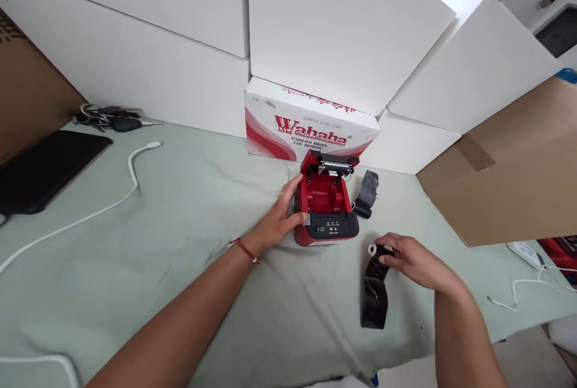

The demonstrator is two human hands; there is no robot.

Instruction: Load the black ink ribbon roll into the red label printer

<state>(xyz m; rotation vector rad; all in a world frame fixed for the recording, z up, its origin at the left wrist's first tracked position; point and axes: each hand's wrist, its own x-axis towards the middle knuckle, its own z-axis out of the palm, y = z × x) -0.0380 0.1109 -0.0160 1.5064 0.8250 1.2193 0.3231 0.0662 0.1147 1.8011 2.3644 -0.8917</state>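
A small red and black label printer (327, 229) stands with its lid raised, its red inner bay bare. My left hand (283, 214) grips the printer's left side, thumb on the front top edge and fingers along the wall. To the right of the printer, my right hand (408, 257) pinches a roll of black ribbon (375, 301) with a white core; a loose strip trails from it toward the table's front edge. Another dark ribbon roll (366, 194) lies partly unwound beside the printer's right rear corner.
Behind the printer stands a Wahaha water box (311, 127) among stacked white boxes (333, 21). A white cable (133, 175), a black tablet-like device (49, 166) and keys (112, 118) lie on the left. Cardboard (505, 166) borders the right side of the green cloth (180, 208).
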